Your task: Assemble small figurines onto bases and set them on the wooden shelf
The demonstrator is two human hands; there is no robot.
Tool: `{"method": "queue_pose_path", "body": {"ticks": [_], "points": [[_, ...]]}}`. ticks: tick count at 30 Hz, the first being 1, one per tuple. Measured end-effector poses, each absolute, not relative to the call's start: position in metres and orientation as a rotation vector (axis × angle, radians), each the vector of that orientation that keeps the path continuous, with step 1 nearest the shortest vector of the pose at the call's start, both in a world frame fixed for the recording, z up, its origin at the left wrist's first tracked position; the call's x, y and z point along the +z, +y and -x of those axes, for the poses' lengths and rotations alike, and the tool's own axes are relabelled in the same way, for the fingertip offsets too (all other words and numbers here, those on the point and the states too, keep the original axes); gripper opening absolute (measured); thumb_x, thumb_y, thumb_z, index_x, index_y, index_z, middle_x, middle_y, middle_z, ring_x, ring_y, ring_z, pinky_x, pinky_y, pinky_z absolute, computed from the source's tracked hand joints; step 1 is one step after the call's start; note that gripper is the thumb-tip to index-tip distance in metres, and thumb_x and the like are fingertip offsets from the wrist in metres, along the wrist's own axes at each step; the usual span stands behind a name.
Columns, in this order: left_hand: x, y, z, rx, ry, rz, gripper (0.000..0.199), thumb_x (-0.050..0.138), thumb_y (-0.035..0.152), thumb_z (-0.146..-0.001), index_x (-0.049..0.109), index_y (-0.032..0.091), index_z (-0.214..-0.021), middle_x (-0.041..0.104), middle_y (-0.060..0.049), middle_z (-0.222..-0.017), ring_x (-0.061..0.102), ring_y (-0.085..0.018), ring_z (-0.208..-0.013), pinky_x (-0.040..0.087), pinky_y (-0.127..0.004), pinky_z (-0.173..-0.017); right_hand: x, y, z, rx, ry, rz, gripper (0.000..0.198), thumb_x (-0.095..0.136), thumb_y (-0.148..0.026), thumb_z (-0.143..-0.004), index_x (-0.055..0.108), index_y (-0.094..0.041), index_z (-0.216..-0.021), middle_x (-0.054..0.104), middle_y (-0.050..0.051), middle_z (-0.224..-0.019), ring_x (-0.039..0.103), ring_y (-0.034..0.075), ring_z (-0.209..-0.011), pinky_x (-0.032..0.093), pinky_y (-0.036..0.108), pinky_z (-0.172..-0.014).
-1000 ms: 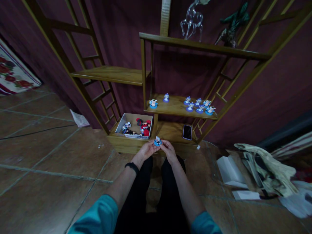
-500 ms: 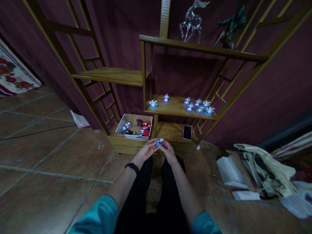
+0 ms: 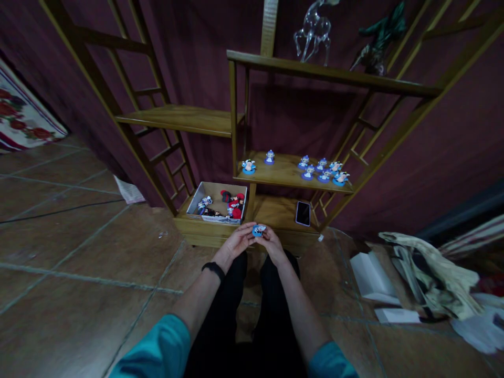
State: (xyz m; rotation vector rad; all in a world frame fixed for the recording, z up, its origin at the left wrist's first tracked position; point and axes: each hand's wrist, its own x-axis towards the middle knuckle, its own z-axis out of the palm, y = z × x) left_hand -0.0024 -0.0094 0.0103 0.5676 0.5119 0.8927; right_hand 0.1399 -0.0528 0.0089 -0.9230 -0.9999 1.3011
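Note:
Between my fingertips is a small figurine (image 3: 258, 230) with a blue base and a white upper part. My left hand (image 3: 238, 240) grips it from the left, and my right hand (image 3: 271, 243) closes on it from the right. Both hands are in front of the low shelf's front edge. Just beyond them, an open cardboard box (image 3: 192, 206) holds several more figurines, some red and black (image 3: 235, 203), some blue and white (image 3: 205, 202). Higher up, several figurines with blue or purple bases (image 3: 308, 172) stand on the middle shelf (image 3: 281, 170), mostly toward its right end.
A phone (image 3: 303, 213) lies on the lower shelf, right of the box. A clear glass deer (image 3: 314, 32) and a dark green statue (image 3: 380, 42) stand on the upper shelf. Cloth (image 3: 433, 273) and white boxes (image 3: 372, 278) lie on the floor at right.
The figurine has turned a little between my fingers, showing more of its blue base. My hands stay in nearly the same spot; the view has shifted slightly.

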Motion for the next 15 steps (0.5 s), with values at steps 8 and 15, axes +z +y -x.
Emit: {"method": "queue_pose_path", "body": {"ticks": [8,15], "points": [[0.0098,-0.0087,0.0022,0.901,0.531,-0.557,0.025,0.059,0.009,-0.075,0.060,0.014,-0.099,0.066,-0.010,-0.093,0.064,-0.018,-0.084,0.049,-0.032,-0.076,0.0091,-0.0530,-0.1399,1.292,-1.021,0.955,0.051,0.070,-0.025,-0.060,0.055,-0.026,-0.108,0.063,0.002,-0.107,0.057,0.020,-0.101,0.044,0.037,-0.090],[0.0087,-0.0086,0.0014,0.885,0.501,-0.587,0.024,0.057,0.015,-0.079,0.059,0.013,-0.103,0.066,-0.011,-0.097,0.064,-0.018,-0.085,0.049,-0.031,-0.077,0.0107,-0.0534,-0.1392,1.270,-1.038,0.979,0.048,0.070,-0.029,-0.060,0.057,-0.025,-0.106,0.064,0.002,-0.105,0.058,0.019,-0.096,0.044,0.036,-0.088]]}}
